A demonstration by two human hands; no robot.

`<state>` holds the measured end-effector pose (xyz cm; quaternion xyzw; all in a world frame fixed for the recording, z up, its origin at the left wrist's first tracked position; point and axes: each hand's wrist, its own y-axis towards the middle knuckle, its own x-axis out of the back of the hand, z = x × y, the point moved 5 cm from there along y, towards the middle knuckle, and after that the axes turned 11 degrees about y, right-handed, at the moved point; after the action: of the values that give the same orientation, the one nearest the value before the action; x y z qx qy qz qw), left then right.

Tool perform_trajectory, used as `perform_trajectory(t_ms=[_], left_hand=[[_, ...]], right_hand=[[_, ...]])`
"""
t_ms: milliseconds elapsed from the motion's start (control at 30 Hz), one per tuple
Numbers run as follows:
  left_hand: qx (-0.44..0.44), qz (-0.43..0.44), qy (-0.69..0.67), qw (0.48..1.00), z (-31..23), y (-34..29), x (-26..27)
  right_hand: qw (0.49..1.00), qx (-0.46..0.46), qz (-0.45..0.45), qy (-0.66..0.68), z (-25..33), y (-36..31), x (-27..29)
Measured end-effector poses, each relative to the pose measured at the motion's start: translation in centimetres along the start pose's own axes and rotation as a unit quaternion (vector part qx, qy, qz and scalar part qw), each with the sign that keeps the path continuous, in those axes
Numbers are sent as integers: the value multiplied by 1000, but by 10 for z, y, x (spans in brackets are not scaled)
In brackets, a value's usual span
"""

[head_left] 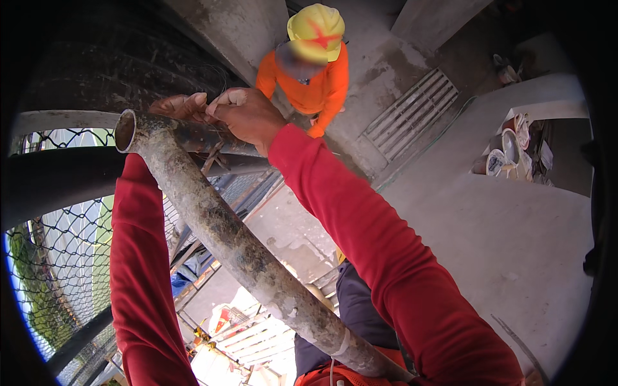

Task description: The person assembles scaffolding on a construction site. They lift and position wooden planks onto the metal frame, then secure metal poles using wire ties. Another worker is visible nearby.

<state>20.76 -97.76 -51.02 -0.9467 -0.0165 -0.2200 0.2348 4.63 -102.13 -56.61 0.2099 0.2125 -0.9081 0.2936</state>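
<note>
Just beyond the hands stands another person in an orange long-sleeved top (313, 87) and a yellow hard hat (315, 31), on the grey concrete slab (508, 244) that spreads to the right of the hands and below them. Right of the hands, past that person, a pale slatted grating (412, 114) lies flat on the slab. Farther right, well apart from the hands, a cluster of paint-smeared buckets (508, 151) sits by a raised concrete edge. Left of the hands and lower, black chain-link mesh (64, 251) curves downward, with greenery showing through it. Below the hands, far down, scaffold frames (212, 283) stand.
</note>
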Motion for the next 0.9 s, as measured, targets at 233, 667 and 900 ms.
perform_trajectory(t_ms=[233,667,900], left_hand=[[-79,-56,-172,980,2,-7,9],[8,61,-209,976,67,7,-13],[-80,-53,-225,970,60,-61,-14]], right_hand=[[987,-100,-86,94,-43,8,-4],[997,-51,-17,52,-11,-32,16],[945,-25,-73,318,-58,-100,26]])
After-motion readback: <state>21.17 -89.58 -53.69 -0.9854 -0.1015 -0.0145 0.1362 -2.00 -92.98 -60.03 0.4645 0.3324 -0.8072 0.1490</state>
